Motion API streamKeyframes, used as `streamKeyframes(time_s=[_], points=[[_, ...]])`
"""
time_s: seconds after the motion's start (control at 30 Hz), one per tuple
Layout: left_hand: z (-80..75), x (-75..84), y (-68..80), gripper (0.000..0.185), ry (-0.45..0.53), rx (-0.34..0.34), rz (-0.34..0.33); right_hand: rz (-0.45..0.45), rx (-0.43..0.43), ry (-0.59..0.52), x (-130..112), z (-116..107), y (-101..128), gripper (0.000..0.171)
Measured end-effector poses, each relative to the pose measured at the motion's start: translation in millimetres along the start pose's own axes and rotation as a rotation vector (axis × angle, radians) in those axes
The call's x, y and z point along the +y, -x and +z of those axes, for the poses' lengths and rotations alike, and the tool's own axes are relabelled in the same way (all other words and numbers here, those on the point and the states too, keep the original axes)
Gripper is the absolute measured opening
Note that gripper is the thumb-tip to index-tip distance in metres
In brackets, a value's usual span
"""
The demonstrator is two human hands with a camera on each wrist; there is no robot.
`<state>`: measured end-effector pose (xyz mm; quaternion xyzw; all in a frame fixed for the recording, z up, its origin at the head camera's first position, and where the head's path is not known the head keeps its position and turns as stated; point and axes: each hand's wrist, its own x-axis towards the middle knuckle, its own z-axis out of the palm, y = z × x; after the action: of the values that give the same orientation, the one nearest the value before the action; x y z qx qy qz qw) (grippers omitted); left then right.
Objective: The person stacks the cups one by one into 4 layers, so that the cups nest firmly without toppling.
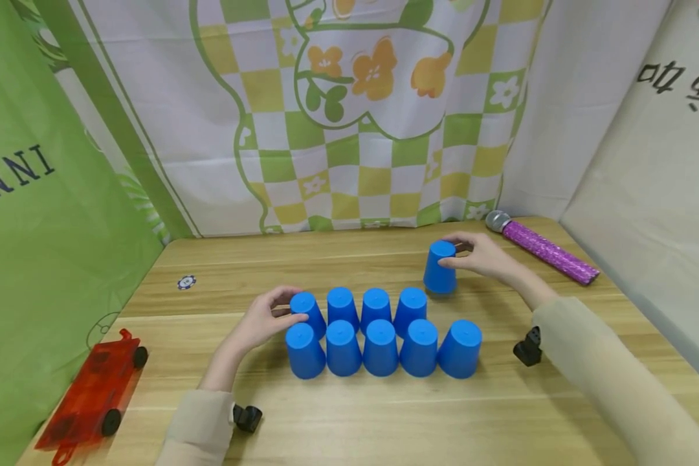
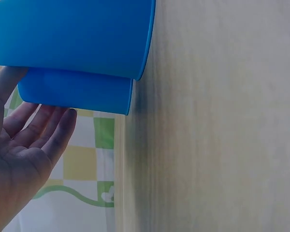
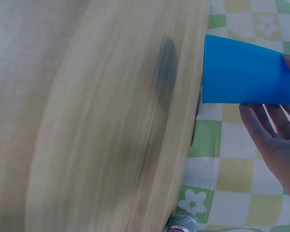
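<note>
Several upside-down blue cups stand in two rows on the wooden table, among them the right-end cup of the front row (image 1: 459, 349). My left hand (image 1: 266, 317) grips the left-end cup of the back row (image 1: 307, 310), thumb on the near side and fingers behind. In the left wrist view that cup (image 2: 77, 92) is partly hidden by a front-row cup (image 2: 72, 34). Behind the rows and to the right, my right hand (image 1: 479, 257) holds another upside-down blue cup (image 1: 439, 268) between thumb and fingers. In the right wrist view this cup (image 3: 246, 72) is raised, its shadow apart from it.
A purple glittery microphone (image 1: 544, 249) lies at the table's back right. A red toy cart with black wheels (image 1: 93, 395) sits at the left edge, and a small round chip (image 1: 186, 282) lies at the back left. A patterned cloth (image 1: 349, 168) hangs behind the table (image 1: 384, 427).
</note>
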<state>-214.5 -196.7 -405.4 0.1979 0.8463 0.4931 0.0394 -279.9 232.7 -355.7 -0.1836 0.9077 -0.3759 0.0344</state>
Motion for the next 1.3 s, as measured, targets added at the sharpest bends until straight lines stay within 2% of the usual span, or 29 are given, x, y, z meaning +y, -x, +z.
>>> streamKeyframes(time_s=[0.2, 0.33, 0.63, 0.9, 1.1, 1.3], points=[[-0.9, 0.7, 1.3, 0.046, 0.008, 0.013, -0.004, 0.0, -0.03, 0.022, -1.3, 4.5, -14.9, 0.057], [-1.4, -1.5, 2.8, 0.046, 0.017, 0.017, -0.009, -0.023, -0.049, -0.019, 0.8, 13.1, -22.9, 0.057], [-7.9, -4.7, 6.8, 0.045, 0.004, 0.061, -0.034, -0.054, -0.062, -0.028, 0.7, 26.4, -34.3, 0.053], [-15.9, -4.3, 4.4, 0.05, -0.004, 0.079, -0.047, -0.057, -0.083, -0.068, 4.6, 34.1, -37.2, 0.053], [-24.5, -3.8, -6.7, 0.049, -0.015, 0.086, -0.03, -0.063, -0.1, -0.08, 4.5, 35.8, -35.7, 0.054], [-36.8, 12.1, -29.4, 0.049, -0.042, 0.077, 0.006, -0.057, -0.116, -0.086, 5.2, 39.9, -35.6, 0.055]])
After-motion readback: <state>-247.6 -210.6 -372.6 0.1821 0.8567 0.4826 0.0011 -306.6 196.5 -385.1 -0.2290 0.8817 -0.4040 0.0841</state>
